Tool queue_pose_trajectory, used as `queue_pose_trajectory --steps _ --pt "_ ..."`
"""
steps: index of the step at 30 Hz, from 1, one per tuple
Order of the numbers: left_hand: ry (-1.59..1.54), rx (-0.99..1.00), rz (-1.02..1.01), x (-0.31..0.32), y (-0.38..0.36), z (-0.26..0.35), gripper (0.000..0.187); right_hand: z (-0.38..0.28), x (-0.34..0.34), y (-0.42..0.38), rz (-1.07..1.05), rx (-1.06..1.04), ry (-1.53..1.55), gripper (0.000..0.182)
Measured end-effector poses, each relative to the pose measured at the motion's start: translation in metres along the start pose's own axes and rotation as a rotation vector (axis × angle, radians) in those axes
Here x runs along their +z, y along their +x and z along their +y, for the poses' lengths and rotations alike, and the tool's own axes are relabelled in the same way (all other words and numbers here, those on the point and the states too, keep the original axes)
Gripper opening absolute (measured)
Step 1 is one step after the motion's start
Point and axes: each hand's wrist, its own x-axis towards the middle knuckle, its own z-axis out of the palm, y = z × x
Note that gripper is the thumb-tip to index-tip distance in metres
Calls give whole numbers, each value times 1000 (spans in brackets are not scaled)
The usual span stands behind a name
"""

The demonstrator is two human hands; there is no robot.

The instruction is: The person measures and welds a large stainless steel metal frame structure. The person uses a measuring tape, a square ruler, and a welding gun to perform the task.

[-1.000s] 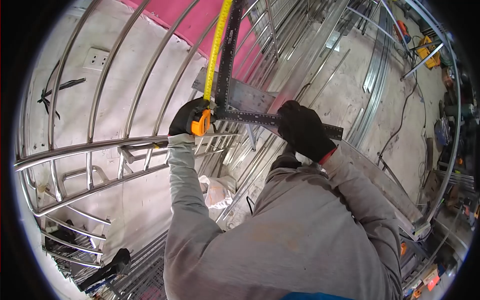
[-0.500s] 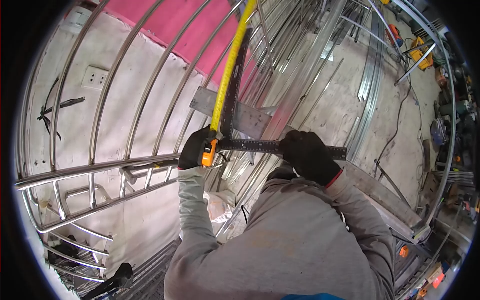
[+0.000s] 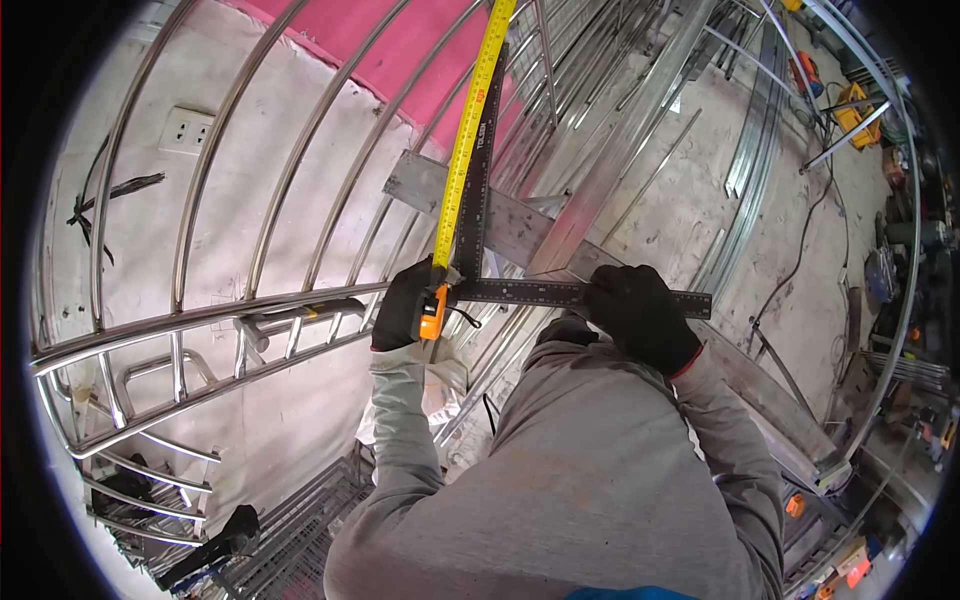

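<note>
My left hand (image 3: 403,308), in a black glove, is closed round an orange tape measure (image 3: 433,312). Its yellow blade (image 3: 466,150) stretches up past the top of the view. Beside the blade runs the long arm of a black square (image 3: 484,160), whose short arm reaches right under my right hand (image 3: 640,312). That gloved hand is closed on the short arm. Behind the square, a flat grey metal bar (image 3: 515,226) slants down to the right, and a shiny metal tube (image 3: 625,145) meets it.
A curved railing of shiny tubes (image 3: 205,318) fills the left side, before a wall with a socket (image 3: 186,131). Long metal profiles (image 3: 750,170) lie on the floor at the right, near a yellow tool (image 3: 858,112). A large curved tube (image 3: 912,230) borders the right.
Both hands, the tape measure and the square appear slightly further right and lower in the view. The surroundings have shifted a little as well. Both grips look the same.
</note>
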Motion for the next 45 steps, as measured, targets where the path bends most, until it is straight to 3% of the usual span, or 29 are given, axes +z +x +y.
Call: queue_pose_trajectory --steps 6,8,10,12,13,18,21,26,36,38,45 --pt "133 62 0 9 -12 -9 26 1 -1 -17 -24 1 62 9" --pt "-65 -174 10 15 -20 1 30 -2 -8 -21 -49 30 79 12" --pt "188 107 -33 17 -21 -2 33 -6 -16 -22 -45 28 79 17" --pt "-160 -276 -16 19 -28 10 42 -8 -22 -24 -41 27 77 22" --pt "-122 -323 14 23 -32 21 42 -8 -24 -26 -58 22 78 26" --pt "-37 -326 129 31 -29 28 29 -8 -23 -25 -105 18 82 28" --pt "-254 -228 85 14 -2 3 19 -3 -10 -3 -14 11 72 15" --pt "-199 -191 23 -22 32 -7 29 -2 9 25 -3 82 42 15" --pt "-134 -270 -13 -46 51 4 25 -10 14 1 31 163 27 24" --pt "-158 -368 -68 -50 56 6 24 -9 14 -6 73 173 7 25" --pt "-10 -367 33 -65 57 9 26 -6 6 -12 53 242 46 32"
